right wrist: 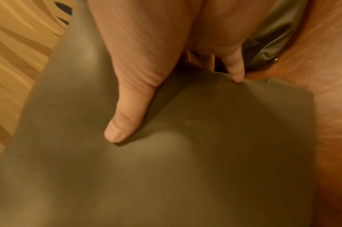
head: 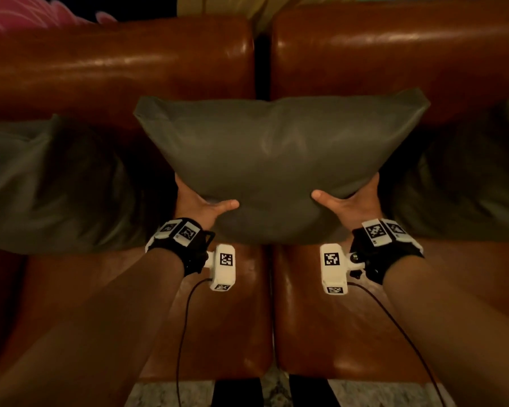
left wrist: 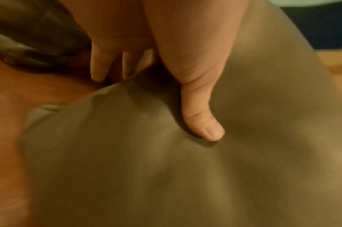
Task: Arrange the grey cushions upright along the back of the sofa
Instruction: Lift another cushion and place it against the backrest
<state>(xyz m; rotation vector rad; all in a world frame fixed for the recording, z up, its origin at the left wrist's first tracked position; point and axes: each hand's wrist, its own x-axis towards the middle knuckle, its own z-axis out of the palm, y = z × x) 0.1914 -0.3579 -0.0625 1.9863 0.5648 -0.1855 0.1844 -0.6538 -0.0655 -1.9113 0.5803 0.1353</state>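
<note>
Centrally, both hands [head: 202, 205] grip the middle cushion [head: 276, 160]; neighbours flank closely

Bare forearms, no sleeves. Each wrist carries a black fabric strap [head: 185, 254] topped with white rectangular plates printed with black-and-white square fiducial markers [head: 376, 231]. A white box-shaped camera module [head: 223, 267], likewise marked, projects inward from each strap on a short white bracket; a thin black cable [head: 182, 333] trails from each module.
</note>
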